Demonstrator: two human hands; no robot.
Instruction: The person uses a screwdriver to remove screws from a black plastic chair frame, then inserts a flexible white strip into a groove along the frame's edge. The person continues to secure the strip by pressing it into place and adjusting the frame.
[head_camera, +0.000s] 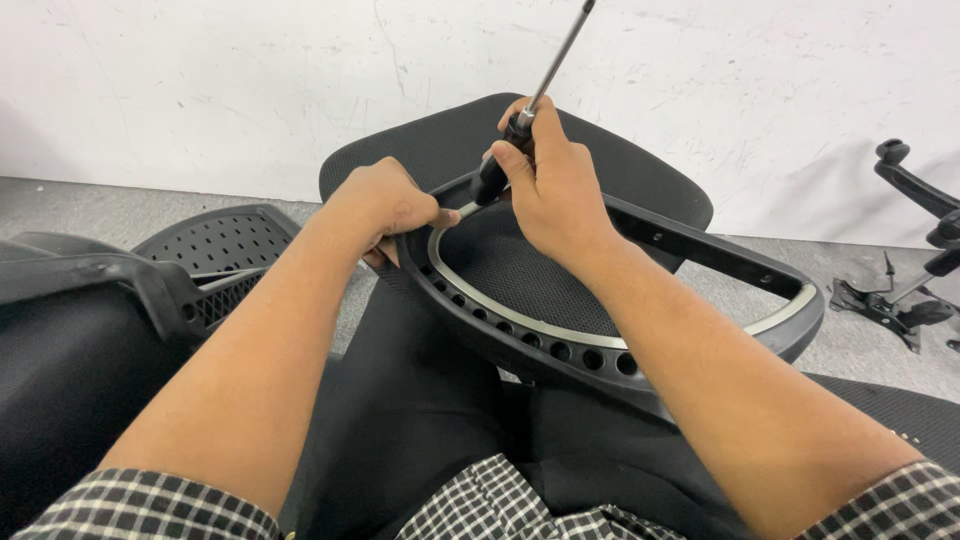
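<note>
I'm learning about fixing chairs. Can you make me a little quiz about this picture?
1. True or false: the right hand holds a screwdriver.
2. What does the left hand hold?
A. a hammer
B. the rim of the black mesh chair frame
C. a cup
3. Fill in: behind the frame, a black chair seat leans against the white ____.

Key:
1. True; its grip is shut on the dark handle, with the metal shaft pointing up.
2. B; its grip is on the frame's left end.
3. wall.
</note>
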